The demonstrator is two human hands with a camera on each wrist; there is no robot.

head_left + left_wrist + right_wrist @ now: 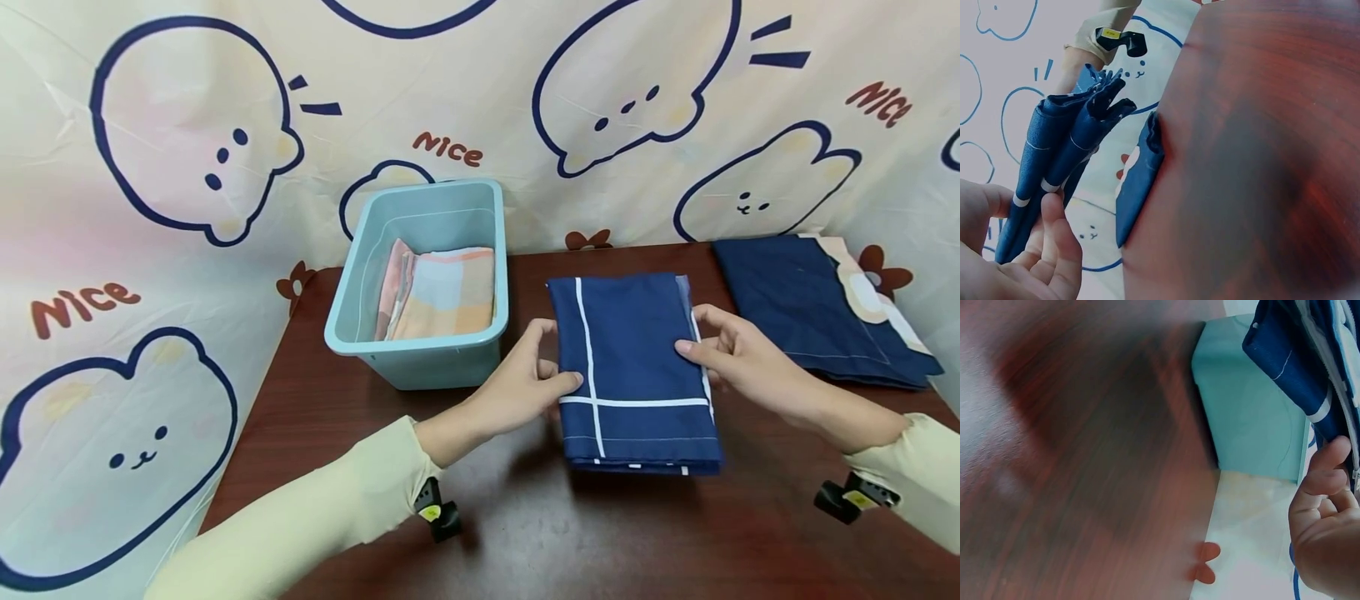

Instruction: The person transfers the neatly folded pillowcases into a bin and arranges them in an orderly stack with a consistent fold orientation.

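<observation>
A folded navy cloth with white lines [637,350] is held above the table between both hands. The left hand [525,379] pinches its left edge, thumb on the front face. At the right edge the right hand [738,358] pinches it, thumb in front and fingers behind. In the left wrist view the cloth [1054,144] shows several folded layers, with the left hand [1029,250] gripping them. The right wrist view shows the right hand [1329,519] at the cloth [1297,369], where a zipper runs along one edge.
A light blue bin [442,362] stands at the back, left of the cloth, holding a folded pastel checked cloth [450,292]. Another navy cloth with a pale patterned part [810,308] lies at the table's back right. A printed curtain hangs behind the dark red table [495,517].
</observation>
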